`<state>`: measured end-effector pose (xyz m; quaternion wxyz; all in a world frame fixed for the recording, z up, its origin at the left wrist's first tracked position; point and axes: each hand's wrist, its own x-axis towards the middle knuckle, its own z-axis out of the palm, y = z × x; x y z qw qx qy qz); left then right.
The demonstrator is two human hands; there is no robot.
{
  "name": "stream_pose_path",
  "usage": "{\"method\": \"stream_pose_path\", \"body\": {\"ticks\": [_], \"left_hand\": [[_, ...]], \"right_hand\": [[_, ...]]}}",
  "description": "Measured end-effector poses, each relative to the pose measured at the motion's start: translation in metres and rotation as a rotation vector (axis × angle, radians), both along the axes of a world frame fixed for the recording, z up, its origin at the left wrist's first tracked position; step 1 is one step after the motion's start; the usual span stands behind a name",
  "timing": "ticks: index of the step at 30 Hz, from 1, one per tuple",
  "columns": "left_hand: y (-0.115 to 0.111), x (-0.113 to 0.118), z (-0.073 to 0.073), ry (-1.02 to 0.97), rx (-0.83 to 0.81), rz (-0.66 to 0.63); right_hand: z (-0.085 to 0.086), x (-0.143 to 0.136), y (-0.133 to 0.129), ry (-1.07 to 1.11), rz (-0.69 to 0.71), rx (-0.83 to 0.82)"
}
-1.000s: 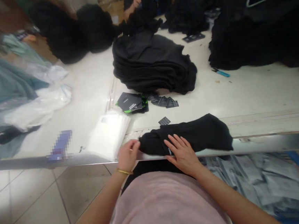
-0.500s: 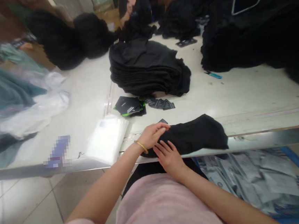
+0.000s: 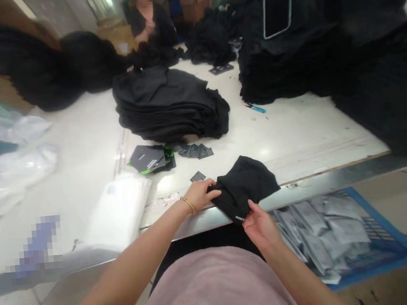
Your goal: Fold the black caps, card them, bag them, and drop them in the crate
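A folded black garment (image 3: 246,185) with white lettering on its hem lies at the near edge of the white table (image 3: 294,135). My left hand (image 3: 200,194), with a gold bangle on the wrist, grips its left side. My right hand (image 3: 260,224) holds the lettered corner that hangs over the table's metal edge. A small black tag (image 3: 197,176) lies just beyond my left hand.
A stack of folded black garments (image 3: 167,103) sits mid-table, with black hang tags (image 3: 154,157) before it. Clear plastic bags (image 3: 118,210) lie at left. Large black piles (image 3: 323,56) fill the right. A blue crate (image 3: 382,246) of packed bags stands below. A person (image 3: 149,22) sits across.
The garment went from spread long to folded into a smaller bundle. My right hand dropped from on top of it to its near corner. The view swung right.
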<state>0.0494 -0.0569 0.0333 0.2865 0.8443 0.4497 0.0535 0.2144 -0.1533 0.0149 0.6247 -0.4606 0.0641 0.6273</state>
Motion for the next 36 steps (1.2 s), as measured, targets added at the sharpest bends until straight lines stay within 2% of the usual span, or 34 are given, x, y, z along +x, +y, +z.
{"method": "stream_pose_path", "body": {"ticks": [2,3,5,6,8,10,11,13,14,17,18,20,23,25,26,28,30,32,34,36], "left_hand": [[-0.005,0.012,-0.003,0.032,0.092,0.056],[-0.007,0.018,-0.002,0.042,0.138,0.071],[-0.011,0.03,0.002,0.029,0.246,0.07],[-0.011,0.036,0.005,0.004,0.297,0.033],[-0.008,0.045,0.01,-0.067,0.334,-0.14],[0.001,0.052,0.012,-0.105,0.254,-0.315],[0.008,0.054,0.011,-0.112,0.178,-0.349],[0.024,0.055,0.01,-0.136,-0.031,-0.288],[0.033,0.054,0.009,-0.164,-0.148,-0.22],[0.054,0.052,0.007,-0.257,-0.418,-0.048],[0.058,0.053,0.006,-0.251,-0.446,-0.022],[0.059,0.06,0.004,-0.162,-0.393,0.005],[0.042,0.072,0.0,-0.066,-0.192,0.122],[0.018,0.076,-0.002,-0.208,-0.109,0.314],[0.004,0.076,-0.002,-0.332,-0.124,0.442],[-0.025,0.076,-0.003,-0.599,-0.307,0.72],[-0.049,0.077,-0.003,-0.83,-0.592,0.895],[-0.064,0.081,-0.004,-1.014,-0.718,0.929],[-0.068,0.085,-0.006,-1.141,-0.635,0.95],[-0.066,0.082,-0.006,-1.207,-0.559,0.998]], "right_hand": [[-0.002,0.006,-0.008,-0.149,0.057,0.0],[-0.003,0.01,-0.013,-0.296,0.088,-0.007],[-0.005,0.018,-0.024,-0.741,0.116,0.011],[-0.006,0.022,-0.03,-1.009,0.124,0.062],[-0.009,0.027,-0.037,-1.511,0.185,0.255],[-0.012,0.029,-0.039,-1.83,0.382,0.477],[-0.013,0.031,-0.038,-1.895,0.497,0.554],[-0.015,0.036,-0.031,-1.83,0.625,0.579],[-0.014,0.04,-0.026,-1.686,0.607,0.508],[-0.005,0.055,-0.006,-1.124,0.39,0.184],[-0.001,0.06,0.001,-0.985,0.34,0.105],[0.007,0.069,0.015,-0.764,0.32,0.008],[0.014,0.078,0.029,-0.465,0.295,-0.113],[0.015,0.081,0.031,-0.387,0.262,-0.142],[0.015,0.081,0.031,-0.378,0.254,-0.139],[0.014,0.076,0.027,-0.349,0.245,-0.128],[0.013,0.061,0.02,-0.287,0.257,-0.108],[0.015,0.041,0.011,-0.185,0.313,-0.08],[0.017,0.025,0.001,-0.081,0.372,-0.049],[0.018,0.021,-0.006,-0.028,0.453,-0.033]]}}
